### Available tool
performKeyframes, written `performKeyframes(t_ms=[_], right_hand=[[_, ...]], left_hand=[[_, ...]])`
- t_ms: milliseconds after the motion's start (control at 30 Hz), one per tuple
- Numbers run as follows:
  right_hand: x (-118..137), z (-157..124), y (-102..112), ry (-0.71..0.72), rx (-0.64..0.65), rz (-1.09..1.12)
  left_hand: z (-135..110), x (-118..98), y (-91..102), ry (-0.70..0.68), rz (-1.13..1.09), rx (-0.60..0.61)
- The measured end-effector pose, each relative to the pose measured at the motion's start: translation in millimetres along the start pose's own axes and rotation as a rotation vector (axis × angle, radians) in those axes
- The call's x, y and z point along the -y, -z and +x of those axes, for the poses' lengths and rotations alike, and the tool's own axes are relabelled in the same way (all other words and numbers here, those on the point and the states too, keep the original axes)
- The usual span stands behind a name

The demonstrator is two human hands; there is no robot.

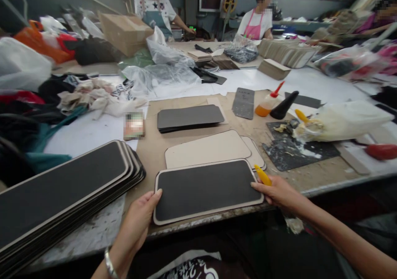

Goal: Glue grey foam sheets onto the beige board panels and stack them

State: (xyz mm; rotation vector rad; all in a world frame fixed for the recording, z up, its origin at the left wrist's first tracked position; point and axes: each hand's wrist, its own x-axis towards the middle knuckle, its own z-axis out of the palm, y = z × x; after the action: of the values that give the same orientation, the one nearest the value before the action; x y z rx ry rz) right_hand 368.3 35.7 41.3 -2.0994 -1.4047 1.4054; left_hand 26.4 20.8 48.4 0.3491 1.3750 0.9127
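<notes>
At the table's front edge, a rectangular black panel with a cream border and rounded corners (207, 192) is held between my two hands. My left hand (136, 217) grips its left end, thumb on top. The right end is pinched by my right hand (277, 190), which also has a yellow tool (263, 175) sticking up from it; the tool's exact kind is unclear. Just behind lie cream-faced panels (206, 150), partly covered by the black one. Beyond them rests a pile of dark grey sheets (190, 117). A tall stack of similar bordered panels (68, 188) stands to the left.
On the right are a glue-smeared dark board (305, 153), a plastic bag of pale paste (344, 120), a red-tipped bottle of amber liquid (266, 106) and a black cone-shaped object (283, 106). Cloth (89, 97) and plastic bags crowd the left. Co-workers are across the table.
</notes>
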Motion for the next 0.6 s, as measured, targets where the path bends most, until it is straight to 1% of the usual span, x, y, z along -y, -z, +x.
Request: performKeyframes(t_ms=[167, 300, 433, 500, 600], right_hand=[[-1.6, 0.3, 0.4, 0.021, 0.012, 0.031], [-2.8, -1.3, 1.4, 0.035, 0.039, 0.037], [0.5, -2.1, 1.7, 0.027, 0.057, 0.053], [2.2, -1.1, 0.9, 0.017, 0.041, 0.048], [0.5, -2.7, 0.4, 0.037, -0.003, 0.009]], left_hand=[[-1.9, -5.2, -2.7, 0.062, 0.018, -0.067], [-5.6, -7.6, -1.9, 0.070, 0.026, -0.076], [-2.9, -7.5, 2.9, 0.083, 0.044, -0.023], [0.8, -6.2, 4.7, 0.068, 0.048, 0.016], [1.7, -1.2, 3.9, 0.018, 0.022, 0.042]])
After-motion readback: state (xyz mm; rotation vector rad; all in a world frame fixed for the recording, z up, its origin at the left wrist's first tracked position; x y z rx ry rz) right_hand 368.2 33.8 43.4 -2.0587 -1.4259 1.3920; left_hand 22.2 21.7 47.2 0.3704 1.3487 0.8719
